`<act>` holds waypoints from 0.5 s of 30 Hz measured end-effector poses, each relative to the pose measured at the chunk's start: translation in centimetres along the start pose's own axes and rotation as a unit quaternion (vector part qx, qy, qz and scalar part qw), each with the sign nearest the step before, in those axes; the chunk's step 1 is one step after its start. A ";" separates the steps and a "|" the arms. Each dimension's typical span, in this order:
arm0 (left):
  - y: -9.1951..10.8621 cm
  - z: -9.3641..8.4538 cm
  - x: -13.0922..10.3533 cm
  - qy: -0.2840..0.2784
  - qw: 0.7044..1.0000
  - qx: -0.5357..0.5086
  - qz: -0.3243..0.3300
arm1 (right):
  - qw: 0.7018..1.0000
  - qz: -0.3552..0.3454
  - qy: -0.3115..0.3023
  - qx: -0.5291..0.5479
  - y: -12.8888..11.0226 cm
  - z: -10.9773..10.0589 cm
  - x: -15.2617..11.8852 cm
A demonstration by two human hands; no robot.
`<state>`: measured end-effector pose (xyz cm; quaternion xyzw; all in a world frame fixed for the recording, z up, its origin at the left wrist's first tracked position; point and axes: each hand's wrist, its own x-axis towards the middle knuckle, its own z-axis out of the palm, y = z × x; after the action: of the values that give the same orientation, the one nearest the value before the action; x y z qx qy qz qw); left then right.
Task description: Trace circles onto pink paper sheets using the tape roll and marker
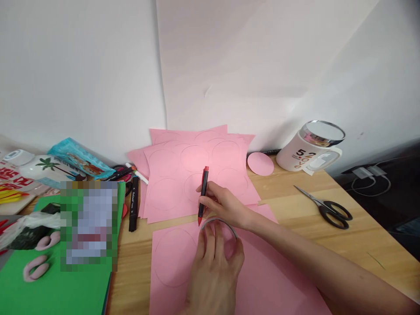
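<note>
In my right hand (223, 203) is a slim black pen with red ends (204, 188), pinched between thumb and fingers, its red tip pointing down. My left hand (215, 267) grips a thin grey round rim (227, 225) and presses it against the front pink paper sheet (262, 258). Fingers hide most of that round object, so its kind is unclear. Left of this hand, a traced circle (173, 258) shows on the same sheet. Behind lie several pink sheets (164, 170) marked with circles.
Scissors with black handles (334, 213) lie at right. A white mug (305, 148) stands near the wall beside a cut pink disc (260, 163). A black marker (133, 203) and green paper (88, 291) are at left, with a white bottle (39, 164) behind.
</note>
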<state>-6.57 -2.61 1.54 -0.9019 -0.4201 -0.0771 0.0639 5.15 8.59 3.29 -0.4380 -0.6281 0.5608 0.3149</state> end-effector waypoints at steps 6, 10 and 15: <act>-0.3 -0.5 0.4 0.000 1.000 0.005 0.003 | 0.998 0.027 -0.048 0.002 0.0 0.5 0.4; -0.5 -0.4 0.3 -0.012 1.000 0.003 0.007 | 0.995 0.025 -0.084 -0.039 -0.6 0.7 0.5; -0.6 -0.3 0.3 -0.005 1.000 0.006 0.007 | 0.987 0.002 -0.077 -0.138 -1.3 0.3 0.5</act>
<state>-6.90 -2.06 1.95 -0.9050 -0.4142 -0.0695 0.0678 4.44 8.96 4.45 -0.4336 -0.7211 0.5015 0.2013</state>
